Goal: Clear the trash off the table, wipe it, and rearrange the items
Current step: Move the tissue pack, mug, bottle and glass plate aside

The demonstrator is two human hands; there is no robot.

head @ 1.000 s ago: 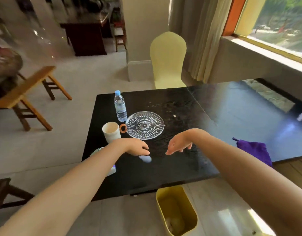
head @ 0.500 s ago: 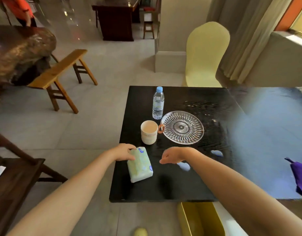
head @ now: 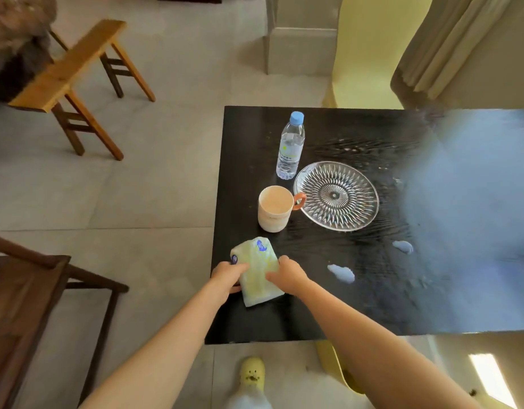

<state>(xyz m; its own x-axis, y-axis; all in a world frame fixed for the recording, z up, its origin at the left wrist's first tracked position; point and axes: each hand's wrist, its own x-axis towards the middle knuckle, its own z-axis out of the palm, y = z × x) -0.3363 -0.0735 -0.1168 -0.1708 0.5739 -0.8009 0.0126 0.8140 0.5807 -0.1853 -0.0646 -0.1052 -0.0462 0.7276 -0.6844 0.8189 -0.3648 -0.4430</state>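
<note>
Tissue pack (head: 256, 261) at the surface's (head: 284, 320) near-left corner.
Left hand (head: 226, 276) and right hand (head: 288, 274) are gripping its long sides with curled fingers; its long axis is pointing toward the mug (head: 274, 208).

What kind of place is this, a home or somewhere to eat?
Likely a dining room or eatery: a dark table holds a glass plate, mug and water bottle, with a cloth-covered chair and wooden bench nearby.

Black table (head: 313, 317) w/ bottle (head: 290, 146), cup (head: 274, 209), plate (head: 336, 196), tissue pack (head: 258, 256)
</note>
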